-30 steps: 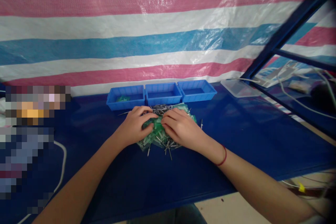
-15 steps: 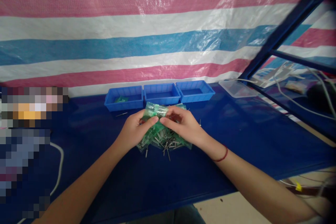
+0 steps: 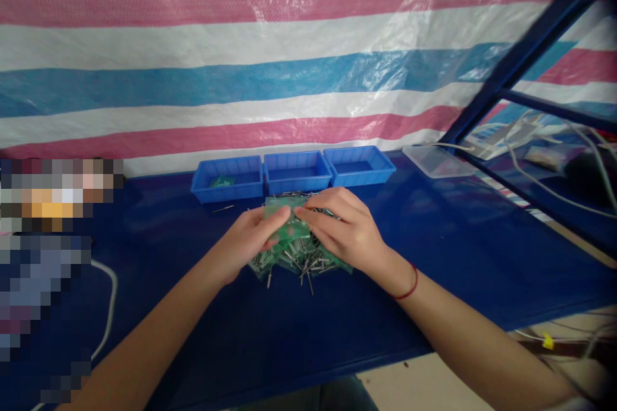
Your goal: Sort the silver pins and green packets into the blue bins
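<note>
Between my two hands is a small clear green plastic bag [image 3: 288, 226], held above a pile. My left hand [image 3: 253, 231] pinches its left side, thumb on top. My right hand [image 3: 344, 221] has its thumb and fingertips closed on the bag's right edge; the other fingers curl over it. Beneath lies a pile of blind rivets [image 3: 315, 262], metal pins with thin shanks, mixed with more green bags. My hands cover part of the pile. What the held bag contains is too blurred to tell.
Behind the pile stand a left blue bin [image 3: 229, 191] with a green bag inside, a middle blue bin [image 3: 297, 181] and a right blue bin [image 3: 361, 173]. One loose rivet [image 3: 223, 208] lies before the left bin. A clear plastic lid [image 3: 436, 164] and a blue metal frame [image 3: 540, 51] are at right.
The bag has turned flatter and moved slightly lower between my hands. My right hand has rolled over, its back now facing up more. The bins and pile stay put.
</note>
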Available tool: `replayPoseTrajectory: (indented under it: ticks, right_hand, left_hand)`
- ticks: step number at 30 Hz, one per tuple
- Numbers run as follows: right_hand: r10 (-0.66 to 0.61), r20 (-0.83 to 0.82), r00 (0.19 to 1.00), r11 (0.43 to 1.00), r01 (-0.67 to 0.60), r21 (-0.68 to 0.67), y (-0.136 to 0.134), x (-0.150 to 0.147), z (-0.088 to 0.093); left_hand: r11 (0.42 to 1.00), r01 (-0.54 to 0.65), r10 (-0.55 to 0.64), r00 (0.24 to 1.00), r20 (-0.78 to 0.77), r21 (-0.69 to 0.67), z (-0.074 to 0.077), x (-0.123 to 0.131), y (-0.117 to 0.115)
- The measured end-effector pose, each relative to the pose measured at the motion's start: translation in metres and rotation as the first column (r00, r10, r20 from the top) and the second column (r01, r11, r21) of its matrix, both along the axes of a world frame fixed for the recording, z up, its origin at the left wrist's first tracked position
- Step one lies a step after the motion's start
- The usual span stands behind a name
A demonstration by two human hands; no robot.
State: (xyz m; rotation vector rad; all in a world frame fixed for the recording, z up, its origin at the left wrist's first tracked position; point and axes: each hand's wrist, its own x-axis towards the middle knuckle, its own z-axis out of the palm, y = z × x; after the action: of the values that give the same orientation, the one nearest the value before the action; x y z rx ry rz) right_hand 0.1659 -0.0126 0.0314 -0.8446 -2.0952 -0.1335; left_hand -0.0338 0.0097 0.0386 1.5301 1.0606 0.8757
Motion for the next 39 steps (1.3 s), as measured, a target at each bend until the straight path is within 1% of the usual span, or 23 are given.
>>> replayPoseTrajectory:
  ticks: [3,4,5,7,8,9,10,12,13,14,16,18,20,24,27,29,32,34,35,36,37,38,39]
  right_hand:
    - [-0.002,-0.024,1.0,0.999,0.001,-0.04,0.001,-0.003,-0.001]
    - [0.008,-0.048,0.999,0.997,-0.011,-0.072,0.002,-0.003,-0.001]
    - [0.021,-0.076,0.997,0.994,-0.029,-0.107,0.002,-0.004,-0.001]
    - [0.047,-0.127,0.991,0.982,-0.069,-0.177,0.002,-0.005,-0.001]
    - [0.059,-0.139,0.989,0.974,-0.088,-0.209,0.001,-0.005,0.0]
    - [0.069,-0.141,0.988,0.966,-0.101,-0.236,0.001,-0.006,0.0]
    - [0.077,-0.136,0.988,0.959,-0.11,-0.26,0.0,-0.006,0.001]
    - [0.09,-0.108,0.99,0.948,-0.118,-0.295,-0.002,-0.007,0.002]
    - [0.095,-0.092,0.991,0.944,-0.119,-0.308,-0.003,-0.007,0.002]
    - [0.098,-0.079,0.992,0.941,-0.118,-0.317,-0.003,-0.007,0.002]
    - [0.104,-0.066,0.992,0.938,-0.119,-0.326,-0.003,-0.008,0.002]
    - [0.107,-0.069,0.992,0.938,-0.123,-0.324,-0.003,-0.008,0.002]
    - [0.108,-0.069,0.992,0.94,-0.124,-0.319,-0.003,-0.008,0.002]
    - [0.11,-0.049,0.993,0.939,-0.12,-0.324,-0.003,-0.008,0.002]
    - [0.122,-0.033,0.992,0.937,-0.126,-0.325,-0.003,-0.009,0.0]
    - [0.131,-0.004,0.991,0.94,-0.126,-0.318,-0.002,-0.009,-0.002]
    - [0.135,0.083,0.987,0.948,-0.104,-0.302,-0.001,-0.011,-0.004]
    - [0.132,0.149,0.98,0.955,-0.086,-0.284,-0.001,-0.012,-0.004]
    - [0.13,0.178,0.976,0.959,-0.078,-0.274,-0.001,-0.012,-0.004]
    - [0.127,0.202,0.971,0.961,-0.07,-0.267,-0.001,-0.013,-0.004]
    - [0.121,0.219,0.968,0.963,-0.061,-0.262,-0.002,-0.014,-0.005]
    - [0.116,0.233,0.966,0.964,-0.053,-0.261,-0.002,-0.014,-0.005]
    - [0.112,0.241,0.964,0.964,-0.046,-0.263,-0.003,-0.015,-0.005]
  left_hand:
    - [0.994,0.047,-0.043,0.998,0.045,-0.096,0.0,-0.001,-0.003]
    - [0.995,0.025,-0.019,0.998,0.059,-0.1,-0.001,-0.002,0.0]
    - [0.996,-0.024,0.03,0.997,0.07,-0.085,-0.001,-0.005,0.004]
    - [0.98,-0.196,0.197,0.977,0.08,-0.028,0.0,-0.013,0.017]
    - [0.946,-0.323,0.32,0.942,0.105,0.01,0.0,-0.019,0.025]
    - [0.9,-0.435,0.427,0.894,0.135,0.036,0.002,-0.025,0.033]
    - [0.864,-0.501,0.489,0.857,0.165,0.04,0.003,-0.031,0.04]
    - [0.836,-0.549,0.538,0.824,0.178,0.012,0.008,-0.043,0.051]
    - [0.831,-0.556,0.548,0.819,0.168,-0.001,0.01,-0.048,0.055]
    - [0.836,-0.549,0.544,0.824,0.162,-0.014,0.011,-0.051,0.057]
    - [0.865,-0.502,0.5,0.851,0.159,-0.031,0.013,-0.053,0.057]
    - [0.903,-0.426,0.428,0.888,0.167,-0.051,0.014,-0.052,0.056]
    - [0.923,-0.378,0.384,0.907,0.174,-0.072,0.013,-0.048,0.053]
    - [0.932,-0.354,0.362,0.911,0.196,-0.074,0.012,-0.042,0.049]
    - [0.943,-0.327,0.333,0.923,0.191,-0.061,0.012,-0.042,0.048]
    - [0.942,-0.332,0.335,0.926,0.176,-0.049,0.012,-0.044,0.049]
    - [0.932,-0.361,0.358,0.927,0.113,0.008,0.012,-0.047,0.051]
    - [0.931,-0.352,0.352,0.936,0.011,0.095,0.014,-0.049,0.049]
    - [0.941,-0.308,0.32,0.944,-0.076,0.143,0.016,-0.05,0.047]
    - [0.957,-0.228,0.261,0.947,-0.185,0.181,0.018,-0.051,0.044]
    - [0.975,-0.109,0.166,0.936,-0.311,0.193,0.021,-0.051,0.04]
    - [0.985,0.042,0.037,0.893,-0.448,0.166,0.023,-0.05,0.034]
    - [0.976,0.187,-0.094,0.825,-0.557,0.112,0.025,-0.048,0.028]
